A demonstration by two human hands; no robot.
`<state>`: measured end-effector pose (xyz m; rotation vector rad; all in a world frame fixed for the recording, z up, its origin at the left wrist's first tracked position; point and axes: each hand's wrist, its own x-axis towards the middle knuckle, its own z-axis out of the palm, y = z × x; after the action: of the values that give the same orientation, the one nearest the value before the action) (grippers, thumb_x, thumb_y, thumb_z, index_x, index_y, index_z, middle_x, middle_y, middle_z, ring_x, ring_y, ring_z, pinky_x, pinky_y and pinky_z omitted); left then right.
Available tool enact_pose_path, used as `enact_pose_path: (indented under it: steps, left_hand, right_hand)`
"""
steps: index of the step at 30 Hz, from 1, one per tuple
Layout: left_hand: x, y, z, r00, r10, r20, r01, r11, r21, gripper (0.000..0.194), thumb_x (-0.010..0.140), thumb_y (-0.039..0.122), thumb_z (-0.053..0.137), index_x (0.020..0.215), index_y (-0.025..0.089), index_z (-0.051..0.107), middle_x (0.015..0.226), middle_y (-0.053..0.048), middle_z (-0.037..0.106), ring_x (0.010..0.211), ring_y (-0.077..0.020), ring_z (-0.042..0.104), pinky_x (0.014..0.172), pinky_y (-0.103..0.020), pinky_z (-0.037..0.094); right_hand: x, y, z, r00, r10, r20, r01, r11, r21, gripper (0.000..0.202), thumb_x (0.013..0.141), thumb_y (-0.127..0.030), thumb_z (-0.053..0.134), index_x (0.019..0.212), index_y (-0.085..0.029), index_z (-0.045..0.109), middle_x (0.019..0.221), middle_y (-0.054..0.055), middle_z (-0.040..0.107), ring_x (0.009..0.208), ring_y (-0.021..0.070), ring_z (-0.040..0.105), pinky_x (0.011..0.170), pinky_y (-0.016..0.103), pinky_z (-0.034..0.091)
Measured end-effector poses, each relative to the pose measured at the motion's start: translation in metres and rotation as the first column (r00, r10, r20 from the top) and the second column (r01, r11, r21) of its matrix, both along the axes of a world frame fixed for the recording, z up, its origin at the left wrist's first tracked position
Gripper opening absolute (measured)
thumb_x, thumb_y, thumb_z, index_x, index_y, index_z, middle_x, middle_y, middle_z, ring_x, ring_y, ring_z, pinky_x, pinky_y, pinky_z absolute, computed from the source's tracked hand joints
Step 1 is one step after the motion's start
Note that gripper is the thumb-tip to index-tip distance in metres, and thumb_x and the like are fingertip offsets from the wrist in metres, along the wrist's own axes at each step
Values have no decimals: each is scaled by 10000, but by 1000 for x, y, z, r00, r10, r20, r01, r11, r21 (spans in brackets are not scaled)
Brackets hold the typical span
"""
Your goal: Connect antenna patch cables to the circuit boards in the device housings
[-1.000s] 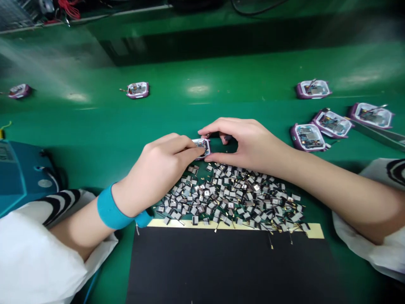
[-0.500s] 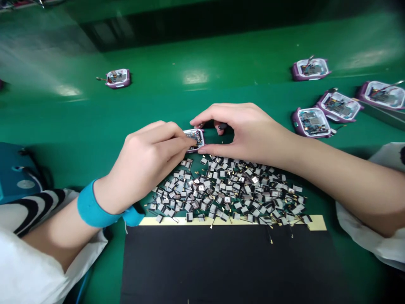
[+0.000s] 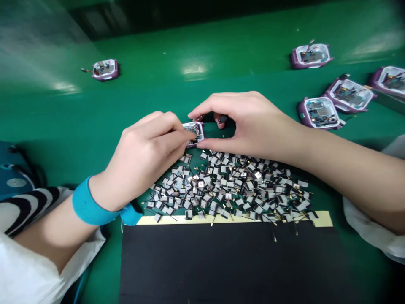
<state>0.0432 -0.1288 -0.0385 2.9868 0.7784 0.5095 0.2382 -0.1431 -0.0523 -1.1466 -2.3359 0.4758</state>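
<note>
left sleeve (image 3: pixel 28 270): white, black-striped | right sleeve (image 3: pixel 370 237): white | left wristband (image 3: pixel 90 204): teal

Purple cases (image 3: pixel 198 130) now higher in the camera's view

the held case (image 3: pixel 198 131) looks plastic, the tabletop (image 3: pixel 152 76) glossy, the black sheet (image 3: pixel 228 264) matt.

Small purple-and-white case (image 3: pixel 201 131) is sitting open side up between left hand (image 3: pixel 144 156) and right hand (image 3: pixel 255 122), circuit board (image 3: pixel 197 129) showing, left end hiding beneath left fingers (image 3: pixel 179 140).
</note>
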Motion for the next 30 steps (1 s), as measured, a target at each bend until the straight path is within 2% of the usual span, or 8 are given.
enact_pose_path:
  steps: [7, 13, 21, 23, 25, 27, 30]
  left_hand:
    - [0, 1, -2, 1000, -5, 16, 5, 1000, 7, 155, 831, 198, 463, 913, 196, 595, 761, -1, 555, 694, -118, 492, 600, -240, 406]
    - [0, 2, -2, 999, -26, 36, 25, 1000, 5, 145, 815, 198, 488, 873, 155, 614, 734, -29, 559, 672, -135, 493, 574, -258, 399]
    - [0, 2, -2, 999, -34, 22, 33, 999, 34, 153, 824, 192, 476, 894, 153, 607, 737, -28, 556, 679, -128, 481, 593, -245, 397]
    - [1, 2, -2, 999, -37, 16, 36, 998, 43, 144, 822, 196, 482, 875, 149, 607, 735, -32, 560, 676, -130, 486, 583, -247, 397]
    - [1, 2, -2, 1000, -30, 9, 29, 998, 48, 147, 825, 206, 477, 847, 146, 610, 729, -34, 563, 667, -134, 489, 572, -255, 396]
    - [2, 2, -1, 1000, -24, 2, 24, 999, 46, 161, 833, 215, 462, 835, 148, 608, 724, -34, 563, 661, -136, 487, 569, -261, 395]
    - [1, 2, -2, 1000, -27, -8, 27, 999, 40, 163, 836, 221, 453, 837, 159, 604, 726, -30, 562, 664, -136, 484, 572, -257, 393]
  right_hand:
    - [0, 0, -1, 1000, -9, 15, 8, 1000, 23, 328, 734, -374, 583, 986, -169, 539, 897, -2, 581, 743, 110, 538, 629, 229, 418]
    - [0, 0, -2, 1000, -26, 6, 26, 999, 19, 336, 723, -401, 581, 983, -192, 543, 890, -24, 578, 711, 95, 540, 610, 223, 409]
    - [0, 0, -2, 1000, -25, -2, 25, 1000, -7, 372, 688, -401, 618, 993, -206, 534, 906, -37, 571, 774, 108, 552, 607, 213, 414]
    - [1, 0, 0, 1000, -21, 15, 22, 1000, -16, 351, 734, -383, 576, 1033, -214, 503, 961, -33, 558, 832, 116, 544, 638, 221, 421]
    - [5, -1, 3, 998, -46, 43, 47, 999, -16, 235, 833, -296, 447, 1053, -218, 478, 1008, -27, 540, 892, 107, 521, 715, 238, 419]
    - [9, -1, 6, 996, -73, 58, 73, 997, 4, 234, 886, -217, 303, 1034, -213, 484, 1021, -8, 530, 936, 96, 499, 798, 253, 400]
    - [16, -1, 8, 988, -112, 104, 102, 990, 95, 254, 894, -274, 308, 995, -212, 533, 1035, 31, 515, 1018, 147, 458, 848, 302, 383]
